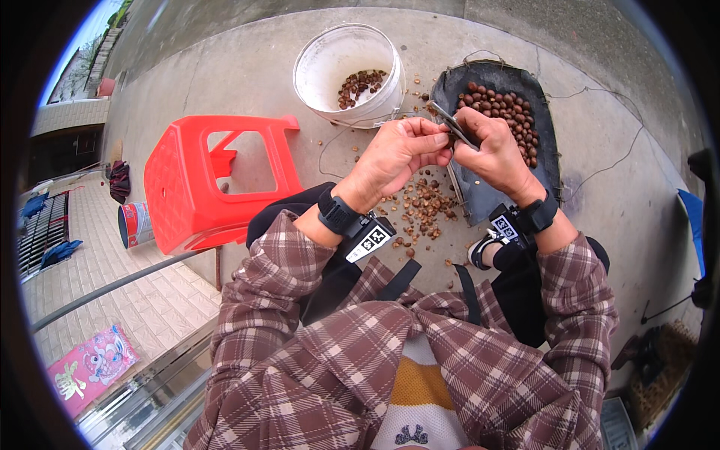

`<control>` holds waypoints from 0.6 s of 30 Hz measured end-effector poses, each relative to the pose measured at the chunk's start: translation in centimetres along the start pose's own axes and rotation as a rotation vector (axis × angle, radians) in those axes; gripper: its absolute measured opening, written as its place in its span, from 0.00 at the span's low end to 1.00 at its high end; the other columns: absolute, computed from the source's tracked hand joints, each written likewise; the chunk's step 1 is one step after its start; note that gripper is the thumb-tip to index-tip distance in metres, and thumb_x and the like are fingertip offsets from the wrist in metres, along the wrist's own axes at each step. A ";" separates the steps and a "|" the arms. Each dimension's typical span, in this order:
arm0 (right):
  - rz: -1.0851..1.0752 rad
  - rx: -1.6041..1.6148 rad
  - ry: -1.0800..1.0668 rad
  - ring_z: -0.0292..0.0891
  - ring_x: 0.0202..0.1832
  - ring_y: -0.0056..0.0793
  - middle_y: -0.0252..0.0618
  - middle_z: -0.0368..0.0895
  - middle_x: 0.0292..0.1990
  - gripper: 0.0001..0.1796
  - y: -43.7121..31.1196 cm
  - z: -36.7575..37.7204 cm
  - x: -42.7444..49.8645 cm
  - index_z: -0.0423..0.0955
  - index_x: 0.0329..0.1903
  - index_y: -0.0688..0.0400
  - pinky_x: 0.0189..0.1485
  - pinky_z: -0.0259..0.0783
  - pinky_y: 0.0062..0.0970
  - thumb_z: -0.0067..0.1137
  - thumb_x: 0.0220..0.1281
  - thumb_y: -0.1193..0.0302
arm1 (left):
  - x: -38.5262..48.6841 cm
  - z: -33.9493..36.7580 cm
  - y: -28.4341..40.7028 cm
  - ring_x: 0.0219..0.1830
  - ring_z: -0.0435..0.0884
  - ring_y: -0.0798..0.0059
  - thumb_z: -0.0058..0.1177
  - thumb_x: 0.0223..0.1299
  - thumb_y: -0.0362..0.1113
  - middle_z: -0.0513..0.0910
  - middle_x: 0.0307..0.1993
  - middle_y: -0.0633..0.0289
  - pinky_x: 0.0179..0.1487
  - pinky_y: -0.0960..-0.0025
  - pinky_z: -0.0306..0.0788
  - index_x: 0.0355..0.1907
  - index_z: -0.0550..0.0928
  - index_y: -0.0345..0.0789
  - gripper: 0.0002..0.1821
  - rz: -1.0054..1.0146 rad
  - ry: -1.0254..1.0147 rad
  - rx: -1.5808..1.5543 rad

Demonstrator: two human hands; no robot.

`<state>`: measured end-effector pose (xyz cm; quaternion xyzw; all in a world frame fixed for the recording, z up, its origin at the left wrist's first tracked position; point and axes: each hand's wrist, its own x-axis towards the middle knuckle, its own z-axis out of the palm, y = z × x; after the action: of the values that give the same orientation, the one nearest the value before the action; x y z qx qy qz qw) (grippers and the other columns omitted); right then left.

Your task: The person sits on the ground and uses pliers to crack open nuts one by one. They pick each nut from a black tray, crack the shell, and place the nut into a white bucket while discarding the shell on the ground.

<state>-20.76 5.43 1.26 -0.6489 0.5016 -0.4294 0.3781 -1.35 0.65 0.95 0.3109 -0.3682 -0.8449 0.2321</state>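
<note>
My left hand pinches a small brown nut between thumb and fingertips, partly covered by the fingers. In my right hand is a flat metal hand tool, its far end pointing up and left; whether it is a knife or another tool I cannot tell. The tool meets or nearly meets the nut. Beneath my right hand lies a black scoop-shaped basket with a heap of round reddish-brown nuts. Beyond my left hand stands a white plastic bucket, with smaller dark brown nuts on its bottom.
Cracked shells and loose nuts litter the concrete floor between my feet. A red plastic stool lies on its side at left, near a red paint can. A thin wire curves beside the basket.
</note>
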 end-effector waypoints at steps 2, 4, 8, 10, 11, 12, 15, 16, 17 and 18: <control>-0.027 0.015 0.045 0.71 0.23 0.28 0.43 0.75 0.22 0.11 0.0 0.2 -0.1 0.71 0.35 0.65 0.30 0.70 0.26 0.62 0.51 0.73 | 0.0 0.2 0.0 0.42 0.82 0.74 0.55 0.67 0.31 0.82 0.40 0.61 0.51 0.69 0.77 0.44 0.79 0.31 0.07 0.018 0.028 -0.006; -0.034 -0.001 0.076 0.72 0.24 0.28 0.43 0.76 0.23 0.11 0.1 0.3 -0.1 0.72 0.35 0.65 0.31 0.70 0.25 0.62 0.52 0.73 | 0.1 0.2 0.0 0.43 0.82 0.72 0.53 0.68 0.31 0.82 0.41 0.60 0.52 0.67 0.77 0.46 0.78 0.31 0.08 0.021 0.028 -0.057; -0.039 -0.064 0.093 0.74 0.26 0.27 0.44 0.77 0.25 0.11 0.3 0.4 0.0 0.72 0.36 0.65 0.34 0.72 0.25 0.62 0.53 0.73 | 0.3 -0.3 0.1 0.46 0.81 0.68 0.48 0.70 0.32 0.81 0.44 0.58 0.55 0.62 0.76 0.48 0.76 0.30 0.10 0.038 -0.038 -0.140; -0.035 -0.040 0.099 0.75 0.27 0.27 0.44 0.77 0.26 0.11 0.6 0.6 0.0 0.72 0.36 0.66 0.34 0.72 0.25 0.62 0.53 0.73 | 0.4 -0.6 0.1 0.47 0.81 0.67 0.46 0.70 0.32 0.81 0.45 0.57 0.56 0.61 0.76 0.48 0.77 0.30 0.10 0.048 -0.048 -0.170; -0.027 -0.002 0.111 0.75 0.28 0.27 0.44 0.77 0.26 0.12 0.7 0.8 0.1 0.72 0.36 0.66 0.35 0.72 0.25 0.62 0.53 0.72 | 0.4 -0.7 0.1 0.47 0.80 0.67 0.45 0.70 0.33 0.80 0.45 0.57 0.56 0.61 0.76 0.48 0.77 0.30 0.11 0.032 -0.016 -0.168; 0.001 0.035 0.115 0.76 0.28 0.27 0.44 0.77 0.27 0.12 0.8 0.9 0.1 0.72 0.37 0.66 0.35 0.72 0.25 0.63 0.54 0.72 | 0.5 -0.9 0.2 0.47 0.80 0.67 0.44 0.71 0.33 0.80 0.45 0.56 0.56 0.60 0.76 0.47 0.77 0.30 0.11 0.043 -0.050 -0.212; 0.023 0.022 0.098 0.76 0.32 0.23 0.42 0.79 0.30 0.12 1.2 0.9 0.0 0.72 0.39 0.66 0.38 0.73 0.24 0.62 0.56 0.72 | 0.8 -1.2 0.0 0.47 0.80 0.66 0.45 0.71 0.34 0.81 0.45 0.56 0.56 0.60 0.76 0.46 0.78 0.29 0.11 0.030 -0.030 -0.263; 0.042 0.094 0.096 0.76 0.33 0.21 0.41 0.79 0.31 0.12 1.2 1.0 0.0 0.72 0.40 0.66 0.38 0.73 0.23 0.62 0.57 0.73 | 0.9 -1.3 -0.2 0.46 0.80 0.66 0.46 0.71 0.33 0.81 0.44 0.56 0.56 0.61 0.76 0.45 0.78 0.29 0.11 0.034 -0.011 -0.256; 0.061 0.167 0.095 0.76 0.34 0.20 0.39 0.80 0.32 0.12 1.3 1.0 0.0 0.72 0.40 0.66 0.39 0.73 0.23 0.62 0.57 0.73 | 1.0 -1.5 -0.3 0.46 0.80 0.67 0.46 0.70 0.33 0.81 0.44 0.56 0.56 0.62 0.76 0.45 0.79 0.28 0.10 0.065 -0.040 -0.265; 0.127 0.223 0.097 0.75 0.36 0.18 0.38 0.80 0.32 0.12 1.3 1.0 0.0 0.72 0.41 0.66 0.40 0.72 0.23 0.61 0.58 0.73 | 1.1 -1.8 -0.3 0.45 0.81 0.66 0.47 0.70 0.32 0.81 0.42 0.55 0.55 0.63 0.77 0.44 0.79 0.27 0.10 0.044 0.066 -0.218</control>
<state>-20.28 5.20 -0.25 -0.5482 0.5087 -0.4884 0.4496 -0.94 -0.74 -0.65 0.3031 -0.2731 -0.8640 0.2950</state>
